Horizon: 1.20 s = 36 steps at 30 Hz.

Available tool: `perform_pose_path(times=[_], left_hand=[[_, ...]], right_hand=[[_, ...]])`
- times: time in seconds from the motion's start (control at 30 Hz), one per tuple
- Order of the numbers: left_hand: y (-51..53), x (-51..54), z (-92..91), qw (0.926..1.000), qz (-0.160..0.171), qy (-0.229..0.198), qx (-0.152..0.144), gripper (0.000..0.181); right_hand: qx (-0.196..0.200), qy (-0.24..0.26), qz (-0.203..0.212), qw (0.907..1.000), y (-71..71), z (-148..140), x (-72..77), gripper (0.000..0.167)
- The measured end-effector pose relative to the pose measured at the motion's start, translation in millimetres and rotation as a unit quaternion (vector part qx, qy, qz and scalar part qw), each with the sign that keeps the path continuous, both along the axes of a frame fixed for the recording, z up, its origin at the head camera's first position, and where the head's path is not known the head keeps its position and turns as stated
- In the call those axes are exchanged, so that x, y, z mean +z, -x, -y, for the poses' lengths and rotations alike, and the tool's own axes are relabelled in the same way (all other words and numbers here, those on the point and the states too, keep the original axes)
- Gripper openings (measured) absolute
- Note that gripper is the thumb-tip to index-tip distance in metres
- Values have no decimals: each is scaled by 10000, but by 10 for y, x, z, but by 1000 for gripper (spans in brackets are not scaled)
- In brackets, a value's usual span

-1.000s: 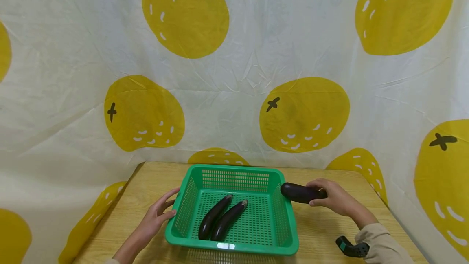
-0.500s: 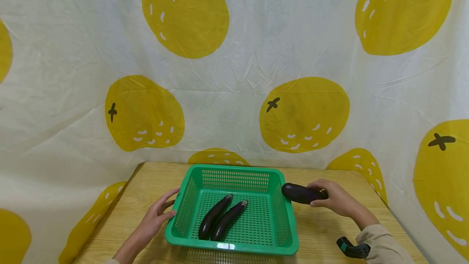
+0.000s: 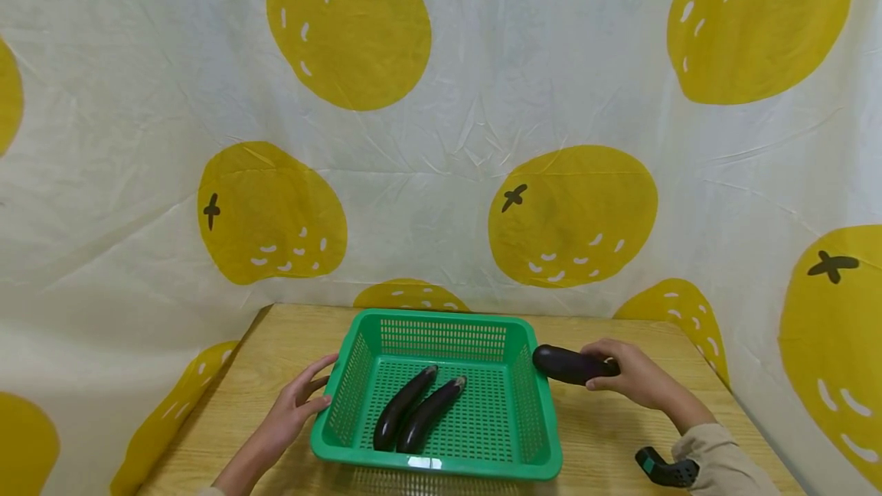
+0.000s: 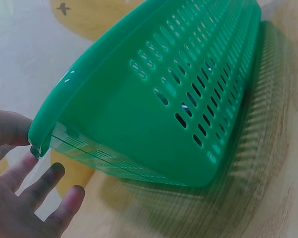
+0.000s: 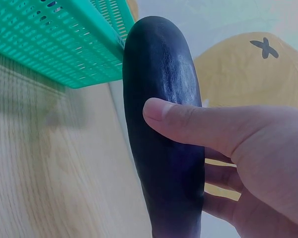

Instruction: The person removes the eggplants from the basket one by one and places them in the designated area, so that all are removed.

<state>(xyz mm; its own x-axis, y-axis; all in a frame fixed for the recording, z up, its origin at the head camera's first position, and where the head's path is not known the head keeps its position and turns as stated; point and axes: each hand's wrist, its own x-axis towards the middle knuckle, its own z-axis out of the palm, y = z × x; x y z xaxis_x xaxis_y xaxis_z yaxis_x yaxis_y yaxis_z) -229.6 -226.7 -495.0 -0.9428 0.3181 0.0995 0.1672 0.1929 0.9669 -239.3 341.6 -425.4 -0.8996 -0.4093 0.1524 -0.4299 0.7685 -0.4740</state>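
A green plastic basket (image 3: 510,471) holds two dark purple eggplants (image 3: 396,416) lying side by side at a slant. At its left side my left hand (image 3: 285,412) pinches the rim; the left wrist view has the thumb and a fingertip at the rim (image 4: 54,106), the other fingers spread beneath. My right hand (image 3: 637,373) grips a third eggplant (image 3: 565,364) by its right end, the blunt end close to the basket's right rim. Seen from the right wrist, the thumb (image 5: 174,116) lies across that eggplant (image 5: 164,163), with fingers behind it.
A wooden table (image 3: 592,435) carries the basket. Close to the right sleeve is a small black curved object (image 3: 664,469) with a green patch. Behind and beside the table hangs a pale cloth (image 3: 427,228) printed with yellow fruit.
My right hand and the eggplant in it have moved slightly to the right. The left hand, the basket and the two eggplants inside look unmoved.
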Motion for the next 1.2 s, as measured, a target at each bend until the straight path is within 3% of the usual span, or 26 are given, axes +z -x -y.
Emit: perform_pose_path(times=[1.2], left_hand=[[-5, -15, -7, 9999, 28, -40, 130, 64]], right_hand=[[13, 113, -10, 9999, -3, -118, -50, 47]])
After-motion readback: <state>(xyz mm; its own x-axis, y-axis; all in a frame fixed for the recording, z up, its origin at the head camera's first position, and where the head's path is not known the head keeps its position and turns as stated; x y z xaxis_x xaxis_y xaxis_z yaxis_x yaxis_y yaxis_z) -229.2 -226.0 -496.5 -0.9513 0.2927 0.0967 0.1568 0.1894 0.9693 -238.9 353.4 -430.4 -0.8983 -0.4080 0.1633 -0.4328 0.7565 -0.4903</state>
